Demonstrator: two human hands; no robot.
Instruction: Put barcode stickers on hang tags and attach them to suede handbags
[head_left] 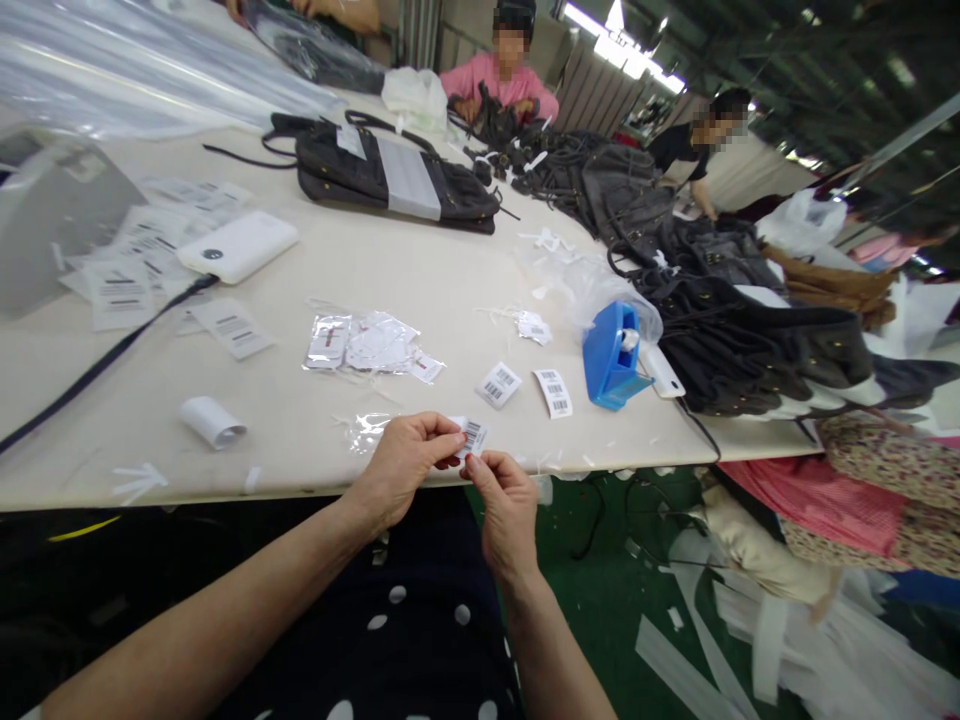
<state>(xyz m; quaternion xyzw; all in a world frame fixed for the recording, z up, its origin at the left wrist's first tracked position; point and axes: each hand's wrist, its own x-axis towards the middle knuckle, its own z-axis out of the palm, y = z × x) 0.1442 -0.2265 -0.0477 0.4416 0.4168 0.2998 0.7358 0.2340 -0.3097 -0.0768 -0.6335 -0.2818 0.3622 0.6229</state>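
The left hand (412, 455) and right hand (510, 505) are pinching a small white barcode label (474, 437), apparently paper, over the near edge of the table (281, 440). Light fingertip pressure should be keeping it uncreased. Beyond, a glossy, angular blue dispenser (609, 365) is standing; farther, a soft dark bag (345, 185) is lying.

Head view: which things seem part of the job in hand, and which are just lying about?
Likely in use:
- barcode label at the fingertips of left hand and right hand
- barcode strip
- plastic-wrapped tags

Apparently lying about:
- white device
- curled paper
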